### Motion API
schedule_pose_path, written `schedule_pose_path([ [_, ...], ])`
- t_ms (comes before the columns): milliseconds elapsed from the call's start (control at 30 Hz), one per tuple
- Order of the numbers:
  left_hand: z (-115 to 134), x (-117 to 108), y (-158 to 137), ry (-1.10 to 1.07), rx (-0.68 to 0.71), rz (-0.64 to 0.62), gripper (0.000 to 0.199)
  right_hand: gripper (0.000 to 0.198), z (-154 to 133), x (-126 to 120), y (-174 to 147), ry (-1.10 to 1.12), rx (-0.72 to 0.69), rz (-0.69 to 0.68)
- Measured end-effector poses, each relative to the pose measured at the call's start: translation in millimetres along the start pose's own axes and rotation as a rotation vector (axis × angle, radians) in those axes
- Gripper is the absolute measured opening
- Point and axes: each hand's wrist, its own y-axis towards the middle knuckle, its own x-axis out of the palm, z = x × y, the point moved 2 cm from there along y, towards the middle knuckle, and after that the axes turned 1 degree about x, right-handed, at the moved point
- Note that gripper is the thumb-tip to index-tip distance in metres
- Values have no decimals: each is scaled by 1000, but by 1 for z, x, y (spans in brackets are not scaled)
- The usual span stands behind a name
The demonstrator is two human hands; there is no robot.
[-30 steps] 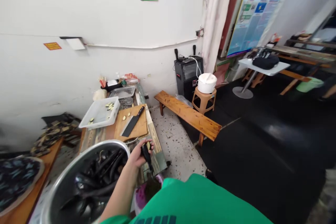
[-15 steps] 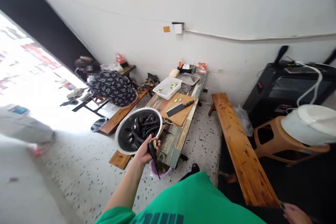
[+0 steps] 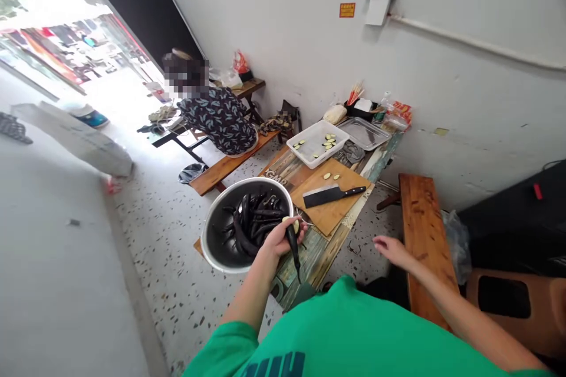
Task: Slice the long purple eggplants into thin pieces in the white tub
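My left hand (image 3: 275, 241) is closed around the stem part of a cut dark eggplant (image 3: 292, 242), with pale slices (image 3: 296, 225) by the fingers. It is over the table edge, beside a large metal bowl (image 3: 207, 247) of whole eggplants (image 3: 247, 221). My right hand (image 3: 391, 249) hangs over the floor between table and bench, empty, its fingers loosely bent and slightly apart. A cleaver (image 3: 327, 195) lies flat on the wooden cutting board (image 3: 325, 218), its black handle to the right. Two eggplant slices (image 3: 331, 177) rest behind the blade.
A white plastic tub (image 3: 305, 156) with several slices stands behind the board, next to a clear lid (image 3: 365, 132). Wooden benches (image 3: 420, 230) flank the table (image 3: 305, 283). Another person (image 3: 219, 121) sits at the far left. A brown stool (image 3: 539, 294) is at right.
My view has turned and come closer to the table. My right hand has swung from the far bench end towards the table. My left hand still holds the eggplant.
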Motion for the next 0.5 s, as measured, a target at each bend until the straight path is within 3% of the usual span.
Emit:
schedule_pose_path([
  [100,24,25,38,-39,32,38,6,37,-19,-52,81,-132,-106,22],
  [200,55,57,87,-39,67,98,6,39,-44,-75,167,-253,-209,10],
  [333,107,108,160,-86,151,144,13,43,-71,-68,259,-360,-373,-58],
  [500,172,160,246,-212,269,200,18,40,-79,-56,323,-445,-550,-147],
])
